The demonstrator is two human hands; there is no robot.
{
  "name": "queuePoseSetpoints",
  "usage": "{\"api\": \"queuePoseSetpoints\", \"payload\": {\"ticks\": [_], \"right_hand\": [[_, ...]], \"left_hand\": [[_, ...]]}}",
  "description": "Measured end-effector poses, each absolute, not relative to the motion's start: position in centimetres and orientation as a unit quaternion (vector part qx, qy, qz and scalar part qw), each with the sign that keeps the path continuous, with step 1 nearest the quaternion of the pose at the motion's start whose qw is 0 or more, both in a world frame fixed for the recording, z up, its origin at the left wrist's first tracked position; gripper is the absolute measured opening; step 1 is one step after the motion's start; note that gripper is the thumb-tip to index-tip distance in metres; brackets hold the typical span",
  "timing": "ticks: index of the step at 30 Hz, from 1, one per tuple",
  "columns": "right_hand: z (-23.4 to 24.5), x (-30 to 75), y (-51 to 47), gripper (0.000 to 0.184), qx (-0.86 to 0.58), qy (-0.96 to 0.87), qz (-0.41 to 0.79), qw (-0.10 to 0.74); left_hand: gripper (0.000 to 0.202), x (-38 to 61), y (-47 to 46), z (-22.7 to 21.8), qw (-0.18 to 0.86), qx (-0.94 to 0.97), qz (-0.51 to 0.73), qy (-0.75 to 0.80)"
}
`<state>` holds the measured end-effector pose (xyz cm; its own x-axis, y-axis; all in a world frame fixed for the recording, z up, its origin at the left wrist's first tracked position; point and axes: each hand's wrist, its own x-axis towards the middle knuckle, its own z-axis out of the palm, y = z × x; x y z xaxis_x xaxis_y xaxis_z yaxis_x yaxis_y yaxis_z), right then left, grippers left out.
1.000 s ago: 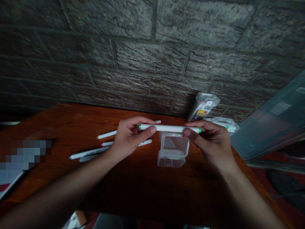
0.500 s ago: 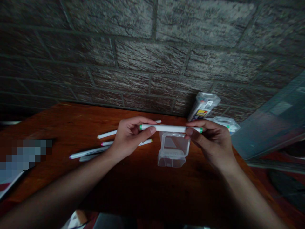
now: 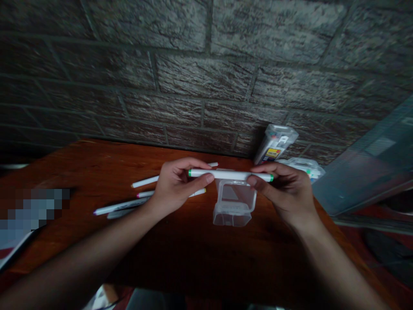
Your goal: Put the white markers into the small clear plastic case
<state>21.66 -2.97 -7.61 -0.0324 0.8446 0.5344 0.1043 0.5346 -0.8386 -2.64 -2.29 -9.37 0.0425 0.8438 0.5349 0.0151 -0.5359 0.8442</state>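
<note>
A white marker (image 3: 230, 174) with green ends is held level above the table between my two hands. My left hand (image 3: 177, 183) pinches it near its left end, thumb in front and fingers behind. Near the other end, my right hand (image 3: 284, 187) grips it the same way. Below the marker, a clear plastic case (image 3: 232, 211) lies opened on the table. Several white markers lie under and beside my left hand, among them a purple-tipped marker (image 3: 111, 207) and one with a pink end (image 3: 142, 195); my hand and forearm hide parts of them.
The wooden table (image 3: 97, 159) meets a stone-block wall (image 3: 180, 73). A clear pack of pens (image 3: 275, 144) leans at the back right, with another clear container (image 3: 314, 168) beside it. A grey panel (image 3: 371, 150) stands along the right side.
Both thumbs have shifted slightly inward along the marker, which has moved a touch to the left. Everything else stays in place.
</note>
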Motion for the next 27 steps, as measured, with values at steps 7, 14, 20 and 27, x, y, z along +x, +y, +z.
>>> {"api": "queuePoseSetpoints", "payload": {"ticks": [7, 14, 20, 27], "right_hand": [[-8.0, 22.1, -2.9, 0.019, -0.358, -0.614, 0.394, 0.582], [-7.9, 22.2, -2.9, 0.019, -0.36, -0.599, 0.417, 0.581], [-7.9, 21.8, -2.9, 0.017, -0.357, -0.626, 0.368, 0.587], [-7.6, 21.5, -3.1, 0.017, -0.363, -0.658, 0.294, 0.59]], "left_hand": [[0.021, -2.9, -2.1, -10.1, 0.433, 0.599, 0.596, 0.313], [0.022, -3.1, -1.8, -10.8, 0.47, 0.575, 0.602, 0.293], [0.019, -2.9, -2.1, -10.1, 0.415, 0.601, 0.594, 0.337], [0.014, -2.7, -2.2, -9.5, 0.349, 0.628, 0.605, 0.344]]}}
